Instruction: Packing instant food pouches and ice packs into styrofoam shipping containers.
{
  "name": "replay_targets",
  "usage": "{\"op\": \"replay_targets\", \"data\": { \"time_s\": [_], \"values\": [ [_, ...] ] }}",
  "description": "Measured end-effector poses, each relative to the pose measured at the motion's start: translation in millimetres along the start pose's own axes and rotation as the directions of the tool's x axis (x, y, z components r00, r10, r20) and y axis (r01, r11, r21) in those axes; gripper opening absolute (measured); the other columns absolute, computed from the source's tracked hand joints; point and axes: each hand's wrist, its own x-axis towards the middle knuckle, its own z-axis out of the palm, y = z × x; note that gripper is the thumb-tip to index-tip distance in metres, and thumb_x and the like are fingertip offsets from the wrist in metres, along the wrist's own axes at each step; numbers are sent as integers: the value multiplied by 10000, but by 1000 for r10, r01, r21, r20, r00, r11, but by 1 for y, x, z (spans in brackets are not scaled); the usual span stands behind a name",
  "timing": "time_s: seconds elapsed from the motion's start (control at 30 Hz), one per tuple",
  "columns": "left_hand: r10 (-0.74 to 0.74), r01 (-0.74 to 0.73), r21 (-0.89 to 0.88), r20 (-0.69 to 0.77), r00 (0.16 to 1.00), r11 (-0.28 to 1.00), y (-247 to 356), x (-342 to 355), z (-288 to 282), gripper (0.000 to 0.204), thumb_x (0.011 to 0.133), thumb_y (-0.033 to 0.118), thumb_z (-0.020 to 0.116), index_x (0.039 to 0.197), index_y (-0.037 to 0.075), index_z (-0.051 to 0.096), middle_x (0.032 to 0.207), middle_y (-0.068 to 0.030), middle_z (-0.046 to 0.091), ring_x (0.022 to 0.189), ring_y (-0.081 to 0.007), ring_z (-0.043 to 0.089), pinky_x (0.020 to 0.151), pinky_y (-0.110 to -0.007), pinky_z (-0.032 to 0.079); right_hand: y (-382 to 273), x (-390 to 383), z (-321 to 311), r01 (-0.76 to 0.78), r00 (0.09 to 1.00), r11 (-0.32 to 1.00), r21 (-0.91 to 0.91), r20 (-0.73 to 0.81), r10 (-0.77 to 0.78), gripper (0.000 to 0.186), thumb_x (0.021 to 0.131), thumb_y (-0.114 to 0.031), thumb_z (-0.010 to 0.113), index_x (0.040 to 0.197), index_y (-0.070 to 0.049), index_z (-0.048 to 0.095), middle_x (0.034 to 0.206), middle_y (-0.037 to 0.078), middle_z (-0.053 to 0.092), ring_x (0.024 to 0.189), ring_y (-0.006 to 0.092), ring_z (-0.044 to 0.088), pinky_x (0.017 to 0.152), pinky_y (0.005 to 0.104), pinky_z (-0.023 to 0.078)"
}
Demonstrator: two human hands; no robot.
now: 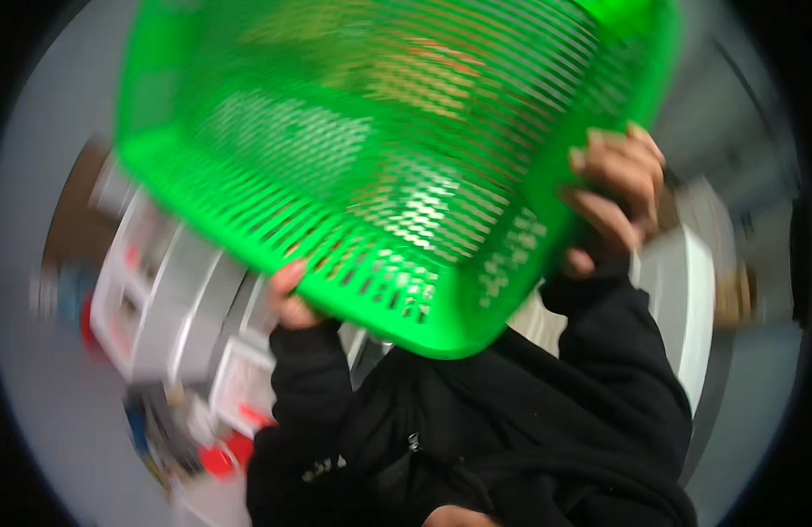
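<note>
A large bright-green plastic basket (397, 321) with slotted walls and a lattice base is held up and tilted in front of me, its inside turned my way. Its top runs out of the picture. My left hand (290, 294) grips the near rim at the lower left, its other fingers hidden behind the wall. Higher up, my right hand (619, 184) has its fingers curled over the right-hand rim. Blurred yellowish and white shapes show through the slots; I cannot make them out.
White shelving or boxes (182, 290) with red and white items stand at the left. Blurred clutter, with a red round thing (221, 458) in it, lies lower left. A white cabinet-like piece (687, 303) stands at the right, a brown box (735, 297) beyond it.
</note>
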Motion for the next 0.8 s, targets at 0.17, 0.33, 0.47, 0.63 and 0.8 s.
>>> {"op": "replay_targets", "data": {
  "time_s": [0.17, 0.33, 0.47, 0.63, 0.8],
  "values": [
    [-188, 199, 161, -83, 979, 967, -21, 12, -15, 628, 687, 239, 535, 1260, 10, 412, 1136, -198, 534, 949, -322, 559, 841, -464, 459, -41, -41, -72, -45, 978, 971, -236, 187, 91, 515, 832, -622, 437, 1032, -184, 622, 1138, 61, 550, 1087, 335, 493, 964, 539, 329],
    [-222, 88, 446, 258, 940, 891, -55, 43, -12, 552, 742, 253, 548, 1205, -28, 447, 1083, -181, 573, 931, -299, 576, 810, -424, 486, -67, -43, -150, 292, 808, 795, -531, 582, 92, 385, 788, -205, 586, 1160, -269, 509, 1075, -19, 541, 1190, 185, 459, 1095, 538, 220],
    [-276, 146, 336, 381, 882, 930, -5, 17, 30, 467, 849, 291, 517, 1188, -23, 456, 1059, -158, 590, 864, -261, 605, 742, -391, 511, -143, -16, -138, 252, 873, 751, -610, 479, 96, 141, 754, -187, 602, 875, -217, 534, 920, -35, 540, 924, 156, 557, 928, 384, 409],
    [-527, 142, 584, 565, 635, 799, -35, 13, 139, 598, 858, 390, 528, 1299, 11, 387, 1231, -140, 499, 1090, -232, 511, 907, -394, 425, -206, -25, -250, 65, 900, 526, -848, 278, 337, 130, 691, -234, 639, 793, -214, 561, 862, -61, 578, 858, 141, 548, 823, 353, 406],
    [-371, -275, 509, 825, 426, 816, -217, 10, 280, 814, 755, 429, 682, 1375, 50, 317, 1397, -136, 341, 1226, -253, 402, 921, -362, 412, -189, -95, -394, -165, 879, 182, -969, -61, 473, 114, 696, -239, 638, 787, -231, 570, 798, -67, 576, 786, 169, 521, 792, 350, 377]
  ]
}}
